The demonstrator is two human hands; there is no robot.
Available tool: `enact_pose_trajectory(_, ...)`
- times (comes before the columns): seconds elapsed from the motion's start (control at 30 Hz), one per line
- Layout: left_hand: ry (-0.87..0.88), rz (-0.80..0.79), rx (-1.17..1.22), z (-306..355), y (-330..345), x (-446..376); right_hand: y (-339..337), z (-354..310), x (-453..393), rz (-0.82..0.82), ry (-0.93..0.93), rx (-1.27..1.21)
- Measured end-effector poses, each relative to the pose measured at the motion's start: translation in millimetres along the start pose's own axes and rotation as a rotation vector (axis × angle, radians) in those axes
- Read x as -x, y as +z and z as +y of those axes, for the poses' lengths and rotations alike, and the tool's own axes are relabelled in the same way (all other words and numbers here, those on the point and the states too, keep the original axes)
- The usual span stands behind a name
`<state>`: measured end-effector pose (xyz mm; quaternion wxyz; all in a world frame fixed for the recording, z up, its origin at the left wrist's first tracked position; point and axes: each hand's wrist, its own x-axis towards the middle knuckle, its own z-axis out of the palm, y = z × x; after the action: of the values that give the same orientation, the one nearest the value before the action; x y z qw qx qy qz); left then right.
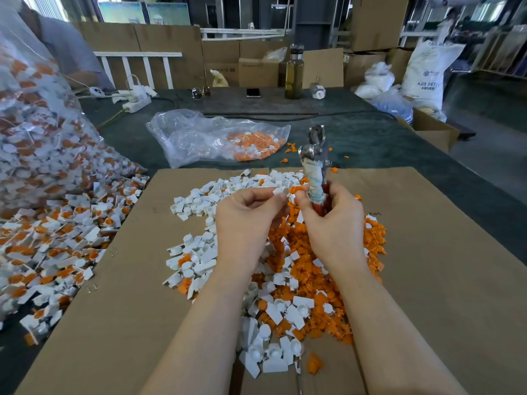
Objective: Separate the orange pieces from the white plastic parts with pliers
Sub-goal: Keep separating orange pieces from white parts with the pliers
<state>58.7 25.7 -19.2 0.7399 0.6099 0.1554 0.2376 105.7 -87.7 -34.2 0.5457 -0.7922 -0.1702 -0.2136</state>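
Can't see plier jaws [316, 132] clearly, blurred. L hand [245, 220] pinches white part [281, 191] just beside R hand [332, 220], which grips the pliers' handles.

Pliers [315, 155] upright — white part [281, 191] beside orange piece [296, 190].

1 pliers [315, 155]; 2 hands [245, 220]; approx. hundreds of white/orange parts [313, 269].
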Motion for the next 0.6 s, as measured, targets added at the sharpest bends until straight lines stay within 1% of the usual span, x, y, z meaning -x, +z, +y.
enact_pose_trajectory(0.23,0.069,0.029,-0.061,1.5,2.0,1.0,0.9,-1.9,1.8,0.034,-0.081,0.031)
enact_pose_trajectory(0.43,0.071,0.011,-0.063,1.5,2.5,2.9,0.9,-1.4,2.4,0.037,-0.087,0.024)
enact_pose_trajectory(0.6,0.132,0.019,-0.126,1.2,3.8,3.5,0.3,-1.0,3.3,0.043,-0.09,0.03)
